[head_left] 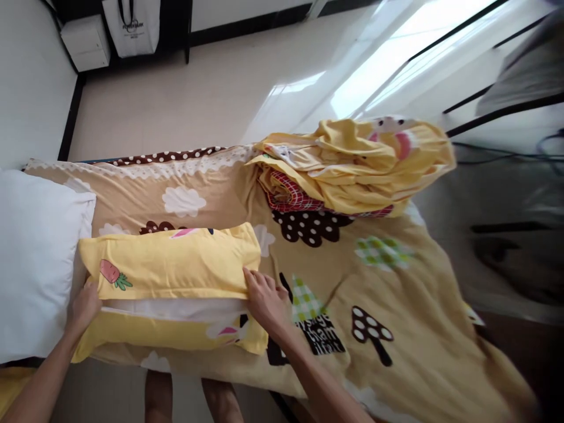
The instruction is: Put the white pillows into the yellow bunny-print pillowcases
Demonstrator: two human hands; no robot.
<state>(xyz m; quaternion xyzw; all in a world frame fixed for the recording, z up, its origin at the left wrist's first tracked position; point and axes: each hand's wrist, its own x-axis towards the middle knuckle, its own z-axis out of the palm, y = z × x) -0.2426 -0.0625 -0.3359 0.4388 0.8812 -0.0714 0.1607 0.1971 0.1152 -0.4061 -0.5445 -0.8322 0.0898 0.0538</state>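
Note:
A pillow in a yellow pillowcase (176,264) with a carrot print lies on the bed, its open side showing the white pillow inside. My left hand (84,305) grips the left end of the case's flap, fingers curled under the cloth. At the right end, my right hand (264,298) pinches the flap's edge. Both hands are closed on the cloth.
A bare white pillow (35,264) lies at the left. The bed has a tan patterned sheet (396,305) with mushrooms and clouds. A bundled yellow duvet (352,164) sits at the far edge. Cream floor lies beyond, with a white box (86,42) and a hanging bag (131,24).

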